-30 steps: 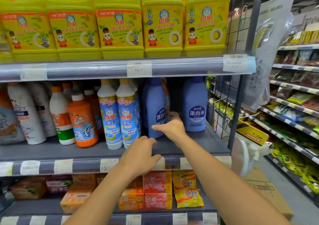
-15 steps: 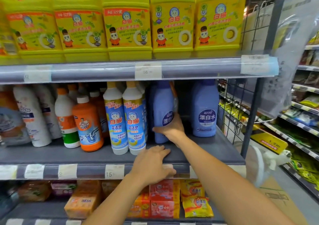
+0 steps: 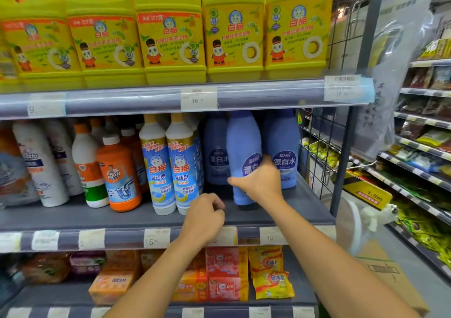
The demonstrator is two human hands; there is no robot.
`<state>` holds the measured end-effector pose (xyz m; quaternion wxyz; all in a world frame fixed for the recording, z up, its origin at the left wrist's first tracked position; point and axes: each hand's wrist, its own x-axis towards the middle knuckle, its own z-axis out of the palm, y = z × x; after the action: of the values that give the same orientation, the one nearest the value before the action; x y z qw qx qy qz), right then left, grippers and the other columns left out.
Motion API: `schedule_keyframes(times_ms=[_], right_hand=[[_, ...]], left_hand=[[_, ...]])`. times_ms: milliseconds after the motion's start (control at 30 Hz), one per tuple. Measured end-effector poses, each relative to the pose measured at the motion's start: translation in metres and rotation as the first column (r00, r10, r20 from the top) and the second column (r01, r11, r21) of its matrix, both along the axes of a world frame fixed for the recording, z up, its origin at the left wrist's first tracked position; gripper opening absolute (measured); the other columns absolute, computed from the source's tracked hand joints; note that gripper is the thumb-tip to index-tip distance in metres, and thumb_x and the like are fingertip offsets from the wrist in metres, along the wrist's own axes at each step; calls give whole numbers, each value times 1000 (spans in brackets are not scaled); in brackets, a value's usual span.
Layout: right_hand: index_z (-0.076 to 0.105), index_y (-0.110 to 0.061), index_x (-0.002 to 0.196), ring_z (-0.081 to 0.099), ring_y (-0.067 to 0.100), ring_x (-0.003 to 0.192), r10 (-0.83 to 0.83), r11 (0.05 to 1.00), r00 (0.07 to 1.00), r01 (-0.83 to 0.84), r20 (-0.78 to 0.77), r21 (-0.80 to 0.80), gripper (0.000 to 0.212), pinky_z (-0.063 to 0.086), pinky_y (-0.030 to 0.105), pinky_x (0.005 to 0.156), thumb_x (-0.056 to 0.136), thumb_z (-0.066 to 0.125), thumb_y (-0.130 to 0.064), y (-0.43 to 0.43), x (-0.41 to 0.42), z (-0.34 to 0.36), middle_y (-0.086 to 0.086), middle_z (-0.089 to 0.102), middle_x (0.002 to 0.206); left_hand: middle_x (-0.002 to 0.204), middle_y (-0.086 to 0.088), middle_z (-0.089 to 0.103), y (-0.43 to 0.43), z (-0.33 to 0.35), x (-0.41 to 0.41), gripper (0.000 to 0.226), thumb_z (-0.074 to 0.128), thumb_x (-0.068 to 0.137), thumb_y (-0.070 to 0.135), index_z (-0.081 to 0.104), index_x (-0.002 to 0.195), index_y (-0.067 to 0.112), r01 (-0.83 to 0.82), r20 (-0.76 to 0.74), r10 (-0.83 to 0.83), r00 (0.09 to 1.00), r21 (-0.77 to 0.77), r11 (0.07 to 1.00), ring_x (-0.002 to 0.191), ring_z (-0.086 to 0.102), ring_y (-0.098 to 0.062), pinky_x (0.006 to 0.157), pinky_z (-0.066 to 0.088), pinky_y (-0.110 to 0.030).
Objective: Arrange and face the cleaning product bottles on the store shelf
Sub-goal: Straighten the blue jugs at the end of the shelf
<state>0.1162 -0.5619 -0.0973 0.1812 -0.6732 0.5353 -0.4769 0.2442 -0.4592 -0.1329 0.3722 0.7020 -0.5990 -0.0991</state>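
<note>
My right hand (image 3: pixel 258 181) grips a blue bleach bottle (image 3: pixel 241 144) near its lower half; the bottle stands forward on the grey middle shelf (image 3: pixel 73 216), tilted slightly. Two more blue bleach bottles stand behind it, one at the left (image 3: pixel 216 151) and one at the right (image 3: pixel 284 144). My left hand (image 3: pixel 203 217) hovers over the shelf's front edge with loosely curled fingers, holding nothing. Left of it stand two white-and-blue cleaner bottles (image 3: pixel 168 163), an orange drain-cleaner bottle (image 3: pixel 119 173) and white bottles (image 3: pixel 39 163).
Yellow detergent jugs (image 3: pixel 170 29) line the top shelf. Soap packs (image 3: pixel 224 276) fill the shelf below. A wire grid panel (image 3: pixel 317 151) closes the shelf's right end, with an aisle, a cardboard box (image 3: pixel 390 273) and snack shelves (image 3: pixel 424 146) beyond.
My right hand has pulled the blue bleach bottle forward toward the shelf front and turned it. My left hand's fingers have curled up off the shelf edge. The camera moved closer.
</note>
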Motion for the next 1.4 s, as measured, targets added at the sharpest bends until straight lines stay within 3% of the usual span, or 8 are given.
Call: schedule_keyframes(times_ms=[167, 267, 333, 467, 867, 1033, 1167, 1400], right_hand=[[45, -15, 101, 58, 23, 82, -73, 994, 997, 70, 36, 83, 79, 48, 32, 61, 44, 82, -55, 17, -38, -5, 4, 59, 98], [46, -16, 110, 56, 23, 88, -143, 986, 990, 144, -10, 80, 90, 51, 36, 67, 43, 77, -66, 26, -52, -7, 0, 53, 100], [46, -17, 112, 52, 20, 86, -192, 980, 981, 193, -28, 56, 92, 48, 34, 65, 42, 74, -71, 31, -59, -10, -3, 49, 97], [45, -21, 109, 50, 18, 83, -222, 973, 974, 224, -31, 53, 91, 46, 33, 64, 41, 69, -76, 35, -65, -16, -3, 50, 96], [46, -21, 113, 50, 15, 83, -257, 963, 966, 258, -27, 80, 93, 42, 29, 62, 42, 72, -76, 29, -64, -20, -5, 51, 96], [45, -21, 111, 51, 15, 84, -256, 962, 966, 258, -32, 87, 93, 44, 30, 63, 41, 70, -77, 27, -63, -20, -5, 51, 96], [45, -22, 109, 52, 15, 83, -256, 963, 966, 257, -27, 83, 92, 47, 32, 62, 39, 68, -77, 27, -61, -21, -6, 49, 94], [47, -21, 111, 51, 16, 82, -263, 958, 964, 267, -46, 105, 94, 43, 31, 61, 39, 70, -77, 25, -60, -20, -5, 50, 95]], left_hand=[[119, -10, 61, -36, 13, -19, 37, 56, 85, 9, 57, 121, 10, -147, -165, 133, 977, -77, 986, 106, 57, -27, 82, 45, -32], [114, -17, 64, -64, 18, -26, 38, 66, 82, 17, 57, 116, 3, -250, -309, 213, 927, -87, 964, 103, 59, -34, 76, 45, -30], [121, -19, 61, -86, 22, -27, 44, 69, 82, 20, 54, 120, 3, -271, -428, 226, 875, -46, 962, 109, 57, -34, 85, 48, -33], [141, -17, 46, -123, 19, -25, 60, 58, 91, 34, 36, 139, 5, -300, -272, 316, 909, 101, 949, 126, 46, -33, 102, 41, -37], [146, -29, 29, -162, 10, -33, 91, 73, 76, 28, 21, 144, -4, -603, -529, 566, 632, 123, 788, 133, 30, -44, 110, 28, -48], [150, -22, 30, -169, 5, -34, 85, 65, 85, 29, 15, 147, -2, -517, -517, 498, 696, 120, 847, 136, 35, -36, 110, 32, -43], [148, -21, 34, -167, 5, -36, 90, 70, 80, 19, 12, 147, 3, -550, -653, 449, 609, 60, 833, 133, 39, -36, 108, 37, -45], [147, -22, 28, -160, 9, -32, 116, 88, 55, 39, 22, 144, 4, -525, -514, 489, 704, 86, 847, 136, 28, -39, 107, 33, -47]])
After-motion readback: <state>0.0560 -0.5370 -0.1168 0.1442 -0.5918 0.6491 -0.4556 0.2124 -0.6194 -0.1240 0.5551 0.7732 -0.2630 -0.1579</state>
